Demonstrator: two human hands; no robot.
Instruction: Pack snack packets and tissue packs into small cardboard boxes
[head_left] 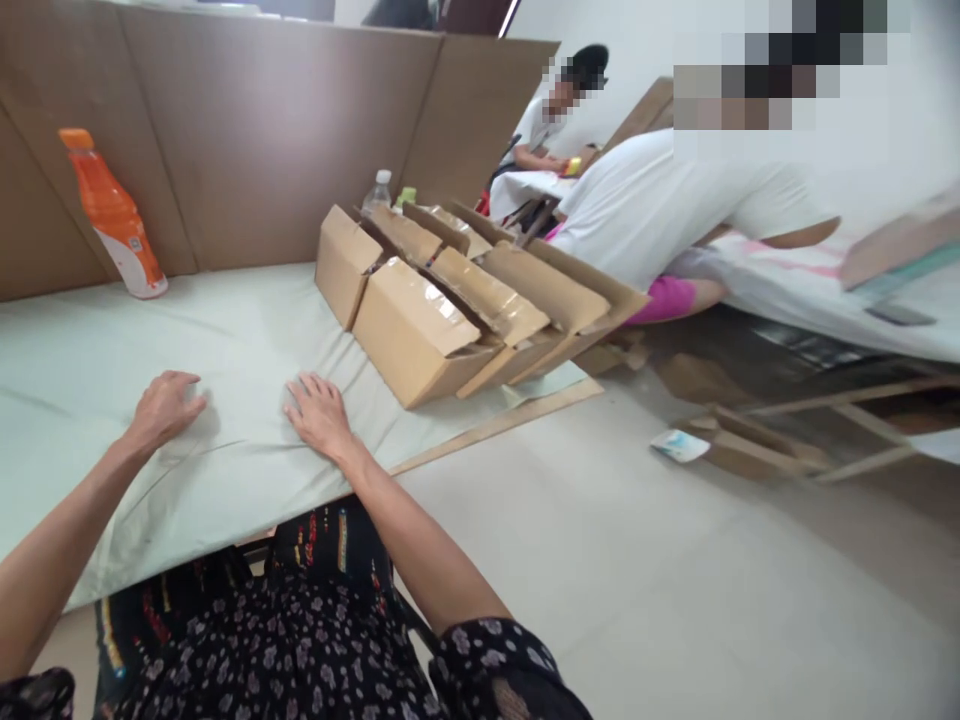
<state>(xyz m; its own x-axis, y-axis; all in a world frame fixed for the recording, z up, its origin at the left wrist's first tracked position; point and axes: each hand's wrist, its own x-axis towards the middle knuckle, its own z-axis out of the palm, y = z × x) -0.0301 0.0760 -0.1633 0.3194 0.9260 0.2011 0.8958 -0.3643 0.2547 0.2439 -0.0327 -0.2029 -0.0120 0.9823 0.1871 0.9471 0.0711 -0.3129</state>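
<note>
My left hand (166, 410) rests on the pale cloth-covered table (247, 340), its fingers bent a little and apart, with nothing in it. To its right, my right hand (318, 412) lies on the same cloth with the fingers spread, also holding nothing. Several open cardboard boxes (416, 320) stand in rows at the table's right end, beyond my right hand. An orange drink bottle (120, 215) is upright at the back left, farther off than my left hand.
A tall cardboard panel (277, 140) runs along the table's back. Behind the boxes stand a clear bottle (379, 190) and a green-capped one (407, 196). Two people in white shirts sit at other tables. An open carton (757, 440) lies on the floor at right.
</note>
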